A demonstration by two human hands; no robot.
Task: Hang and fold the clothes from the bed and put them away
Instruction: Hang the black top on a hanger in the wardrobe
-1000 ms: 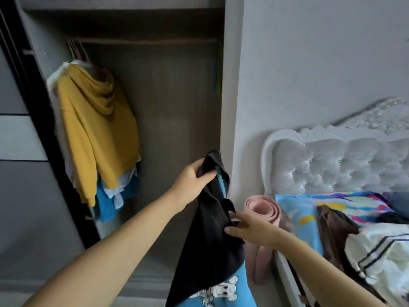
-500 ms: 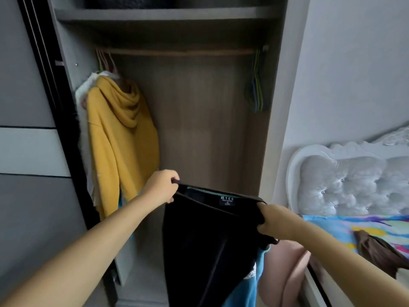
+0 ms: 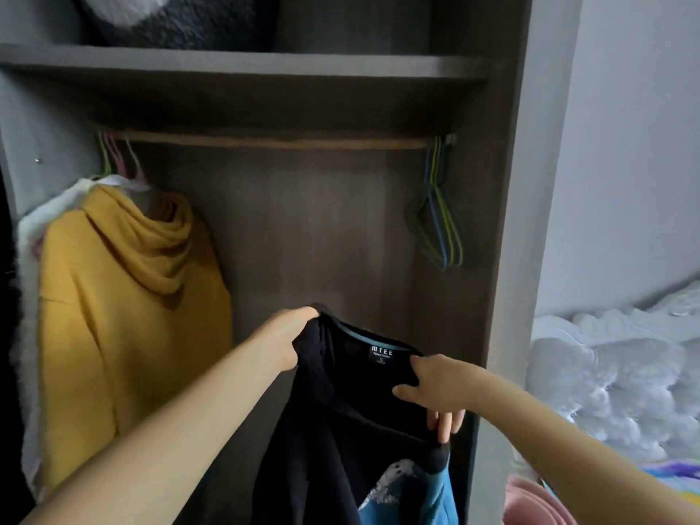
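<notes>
1. The open wardrobe (image 3: 503, 206) is serving as the landmark; a wooden rail (image 3: 272, 140) is running across it just under its upper shelf (image 3: 242, 66).
2. On that shelf, a dark fuzzy bundle with a white patch (image 3: 178, 20) is sitting at the wardrobe's top left; what it is cannot be told.
3. At the rail's left end, a yellow hoodie (image 3: 125, 316) is hanging on a hanger, with a white fluffy garment (image 3: 26, 297) hanging just behind it against the wardrobe's left wall.
4. At the rail's right end, a bunch of bare wire hangers (image 3: 439, 221), green, blue and yellow, is hanging against the wardrobe's right wall.
5. The black T-shirt (image 3: 341, 430) is hanging in front of the wardrobe's open middle, below the rail and between the hoodie and the bare hangers, its neck label facing the camera and a blue printed part showing at the bottom.
6. The left hand (image 3: 291, 339) is gripping the shirt at the left shoulder, fingers curled into the fabric.
7. The right hand (image 3: 435, 388) is clamping the right shoulder, thumb on the near side and fingers wrapping behind the cloth.
8. Right of the wardrobe, the white tufted headboard (image 3: 613, 384) of the bed is standing against the wall, with a pink roll (image 3: 530, 502) lying low between them.
</notes>
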